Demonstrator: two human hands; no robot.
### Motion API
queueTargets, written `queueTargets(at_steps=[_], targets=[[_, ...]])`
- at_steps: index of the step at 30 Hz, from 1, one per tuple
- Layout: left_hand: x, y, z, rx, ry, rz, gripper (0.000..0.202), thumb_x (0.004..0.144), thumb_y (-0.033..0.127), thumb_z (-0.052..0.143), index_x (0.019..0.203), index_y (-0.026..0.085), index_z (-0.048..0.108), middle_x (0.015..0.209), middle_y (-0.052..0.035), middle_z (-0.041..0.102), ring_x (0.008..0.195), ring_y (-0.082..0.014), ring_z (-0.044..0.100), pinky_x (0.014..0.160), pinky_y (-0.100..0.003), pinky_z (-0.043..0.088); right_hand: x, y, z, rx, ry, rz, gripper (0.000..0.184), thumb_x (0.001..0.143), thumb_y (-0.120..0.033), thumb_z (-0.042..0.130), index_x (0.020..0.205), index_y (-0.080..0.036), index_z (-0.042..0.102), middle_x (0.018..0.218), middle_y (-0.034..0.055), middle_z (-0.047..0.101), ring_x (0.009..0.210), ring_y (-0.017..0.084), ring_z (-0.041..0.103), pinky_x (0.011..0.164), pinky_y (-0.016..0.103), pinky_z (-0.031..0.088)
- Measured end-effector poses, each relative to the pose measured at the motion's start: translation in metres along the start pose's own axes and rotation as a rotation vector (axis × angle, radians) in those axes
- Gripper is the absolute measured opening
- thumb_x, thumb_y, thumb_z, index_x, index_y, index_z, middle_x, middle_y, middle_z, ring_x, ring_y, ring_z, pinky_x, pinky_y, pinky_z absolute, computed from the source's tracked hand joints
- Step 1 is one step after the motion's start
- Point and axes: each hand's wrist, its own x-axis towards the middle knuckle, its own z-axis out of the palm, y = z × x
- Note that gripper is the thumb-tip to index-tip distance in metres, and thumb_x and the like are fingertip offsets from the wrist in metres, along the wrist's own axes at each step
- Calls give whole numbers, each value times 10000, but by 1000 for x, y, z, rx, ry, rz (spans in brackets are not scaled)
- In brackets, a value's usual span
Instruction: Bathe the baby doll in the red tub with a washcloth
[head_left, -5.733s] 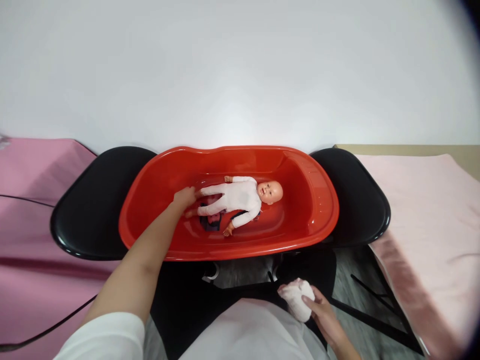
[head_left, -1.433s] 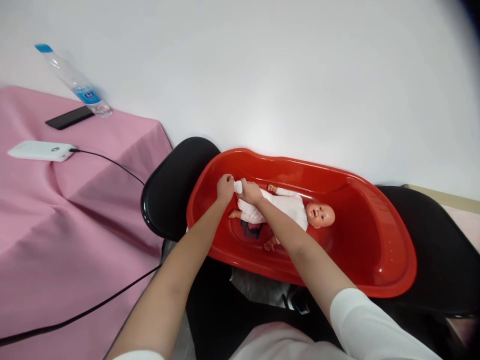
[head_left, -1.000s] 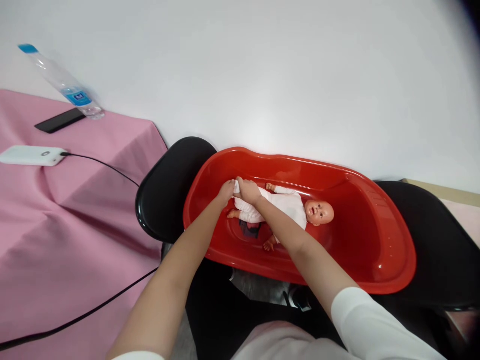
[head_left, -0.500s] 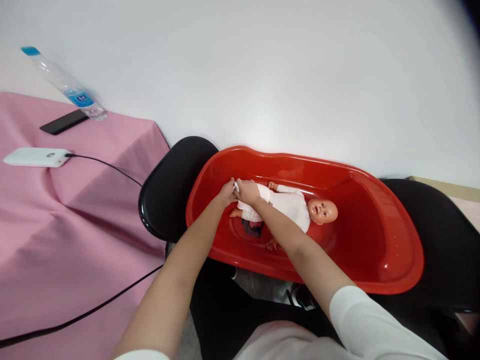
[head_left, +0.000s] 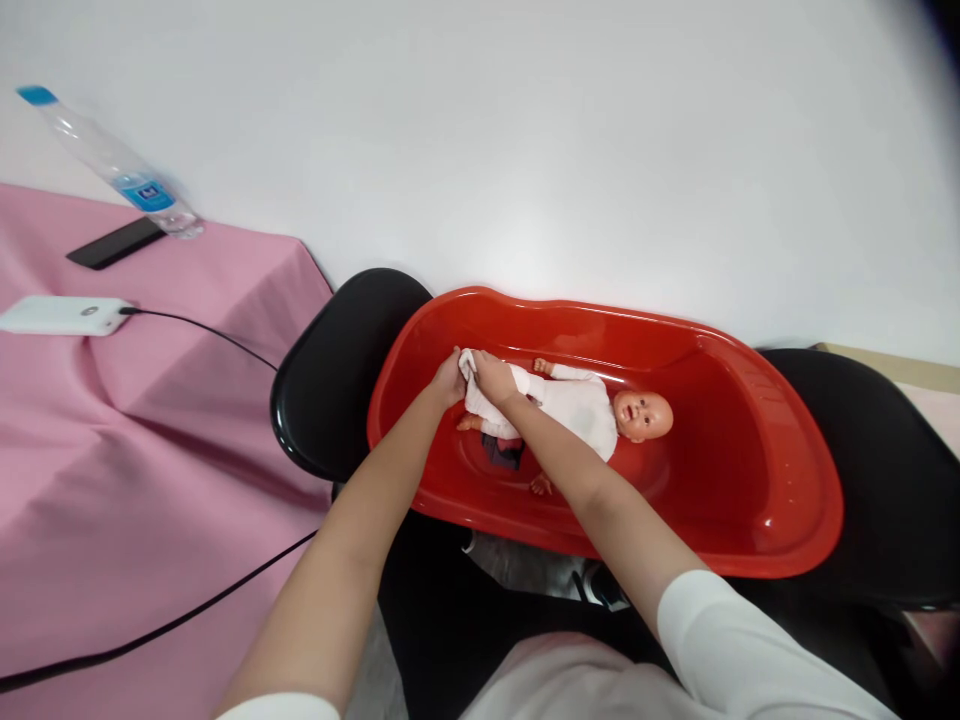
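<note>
A baby doll (head_left: 579, 408) in white clothes lies on its back inside a red baby bathtub (head_left: 720, 470), head to the right. At the doll's leg end, my right hand (head_left: 493, 378) is closed on a white cloth (head_left: 480, 404). My left hand (head_left: 449, 378) pinches the same cloth from its left side. Whether this cloth is part of the doll's clothing I cannot tell; my hands cover where they meet. A dark piece (head_left: 501, 452), too unclear to name, sits under the doll's near leg.
Black seats (head_left: 330, 375) support the tub at left and right. On the pink cloth (head_left: 150, 430) at left are a clear plastic bottle (head_left: 146, 190), a black phone-like slab (head_left: 116, 243) and a white device (head_left: 67, 315) with a black cable. A white wall rises behind.
More of the white cloth shows between my hands, its upper end now raised. My hands remain close together at the doll's legs. The view has shifted slightly.
</note>
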Motion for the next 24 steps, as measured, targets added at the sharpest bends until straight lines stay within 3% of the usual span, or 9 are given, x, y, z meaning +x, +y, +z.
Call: queueTargets(at_steps=[4,9,14,19,21,24], targets=[[5,-1,-4,-38,-49,20,490,1201,422,446,839,183,673,759,-54,702,727,-206,680,832,-307,570,-2,-3,-2,114,48,29,311,1178,-340,435,1345,-176,640,1316,137,746,1194,255,696,1016,352,505],[5,-2,-5,-1,9,63,393,1170,432,523,921,187,702,754,-44,699,785,-217,701,880,-323,596,-1,-13,-4,104,67,190,312,1131,-446,537,1235,-171,642,1171,133,783,1139,301,718,1058,412,487],[0,-1,-1,71,-12,106,386,1164,446,547,918,193,705,814,-64,737,896,-237,736,908,-313,602,-1,-13,-3,155,46,182,316,1183,-318,366,1273,-167,629,1274,152,753,1111,255,703,1021,358,498],[-2,-2,3,174,-37,117,388,1159,319,494,848,186,684,806,-78,732,894,-241,735,875,-317,604,-5,-9,-6,292,60,103,342,1156,-188,305,1299,-196,616,1335,106,729,1142,186,673,1038,284,501],[-2,-1,3,171,-31,129,355,1131,292,533,829,186,686,771,-67,708,833,-229,716,855,-320,601,-7,-10,-8,281,91,107,311,1165,-236,347,1308,-181,618,1350,121,725,1189,209,663,1083,310,493],[-1,-1,3,159,-32,142,302,1106,298,572,846,197,686,712,-45,663,816,-227,706,858,-322,606,-8,-14,-8,225,99,251,317,1148,-382,497,1314,-141,618,1299,163,748,1216,290,667,1139,401,474]])
